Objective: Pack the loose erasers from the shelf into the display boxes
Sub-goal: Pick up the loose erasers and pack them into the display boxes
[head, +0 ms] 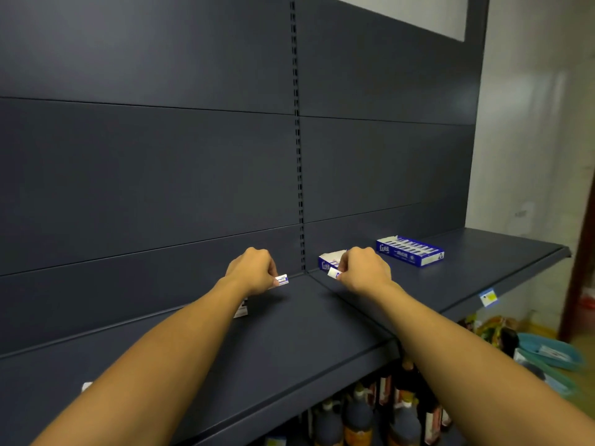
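Note:
My left hand (252,270) pinches a small white-and-blue eraser (282,280) just above the dark shelf (289,333). My right hand (362,268) pinches another eraser (333,273) next to an open blue display box (328,259), most of which is hidden behind that hand. A second blue display box (410,251), filled with rows of erasers, lies further right on the shelf. A loose eraser (241,310) shows beside my left forearm, and another (86,386) peeks out at the lower left.
The shelf's back panel (161,175) rises right behind the boxes, with a slotted upright (299,156) in the middle. Dark bottles (360,420) stand on the shelf below. Teal basins (550,352) sit on the floor at right. A price tag (488,297) hangs on the shelf edge.

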A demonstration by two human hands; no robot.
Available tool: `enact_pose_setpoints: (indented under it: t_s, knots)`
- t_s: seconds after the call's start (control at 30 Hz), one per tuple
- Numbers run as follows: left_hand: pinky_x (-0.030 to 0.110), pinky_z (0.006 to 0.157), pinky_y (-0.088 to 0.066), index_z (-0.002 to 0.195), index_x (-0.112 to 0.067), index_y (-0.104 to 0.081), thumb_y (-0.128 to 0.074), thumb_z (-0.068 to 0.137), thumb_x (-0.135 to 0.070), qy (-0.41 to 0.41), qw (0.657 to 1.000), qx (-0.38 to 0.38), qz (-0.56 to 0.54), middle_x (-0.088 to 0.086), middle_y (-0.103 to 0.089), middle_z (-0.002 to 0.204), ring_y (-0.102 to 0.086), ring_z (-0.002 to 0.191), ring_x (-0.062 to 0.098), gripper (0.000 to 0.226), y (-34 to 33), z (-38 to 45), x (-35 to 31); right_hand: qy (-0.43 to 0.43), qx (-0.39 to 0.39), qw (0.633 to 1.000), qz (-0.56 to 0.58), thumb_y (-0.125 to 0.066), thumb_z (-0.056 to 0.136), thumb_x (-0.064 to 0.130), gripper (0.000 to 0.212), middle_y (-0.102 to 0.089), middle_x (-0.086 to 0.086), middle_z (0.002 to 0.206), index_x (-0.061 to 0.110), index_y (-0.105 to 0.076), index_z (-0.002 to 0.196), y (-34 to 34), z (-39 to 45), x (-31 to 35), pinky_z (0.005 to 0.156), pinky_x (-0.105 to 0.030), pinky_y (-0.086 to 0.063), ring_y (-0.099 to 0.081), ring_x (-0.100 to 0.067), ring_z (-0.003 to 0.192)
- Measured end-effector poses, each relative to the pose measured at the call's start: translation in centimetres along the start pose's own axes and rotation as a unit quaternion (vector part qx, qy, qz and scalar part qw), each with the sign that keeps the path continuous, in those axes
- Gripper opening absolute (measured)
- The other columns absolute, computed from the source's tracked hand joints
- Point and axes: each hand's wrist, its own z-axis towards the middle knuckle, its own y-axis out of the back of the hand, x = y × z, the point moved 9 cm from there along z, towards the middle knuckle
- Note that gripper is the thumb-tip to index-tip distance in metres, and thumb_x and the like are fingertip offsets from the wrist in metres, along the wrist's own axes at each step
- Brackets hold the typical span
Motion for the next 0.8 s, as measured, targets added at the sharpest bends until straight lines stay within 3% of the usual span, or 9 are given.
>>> enact_pose_setpoints:
  t_s: [0.27, 0.8]
  knots:
    - [0.034, 0.071, -0.055, 0.094, -0.022, -0.078, -0.075, 0.085, -0.026, 0.011, 1.000, -0.012, 0.012, -0.003, -0.071, 0.091, -0.065, 0.082, 0.017, 0.010, -0.2, 0.3, -5.5, 0.015, 0.005, 1.000, -0.016, -0.071, 0.082, 0.026, 0.020, -0.068, -0.005, 0.109, 0.022, -0.068, 0.102, 2.3, 0.6, -4.3, 0.078, -0.041, -0.058, -0.065, -0.025, 0.097]
    - [0.036, 0.077, -0.056, 0.096, -0.025, -0.080, -0.076, 0.084, -0.029, 0.078, 0.996, -0.048, 0.017, -0.003, -0.073, 0.098, -0.067, 0.090, 0.021, 0.013, -1.6, -0.1, -12.9, 0.075, 0.015, 0.997, -0.019, -0.071, 0.085, 0.030, 0.021, -0.069, -0.002, 0.106, 0.024, -0.068, 0.104, 4.3, 2.2, -11.7, 0.074, -0.033, -0.053, -0.064, -0.023, 0.099]
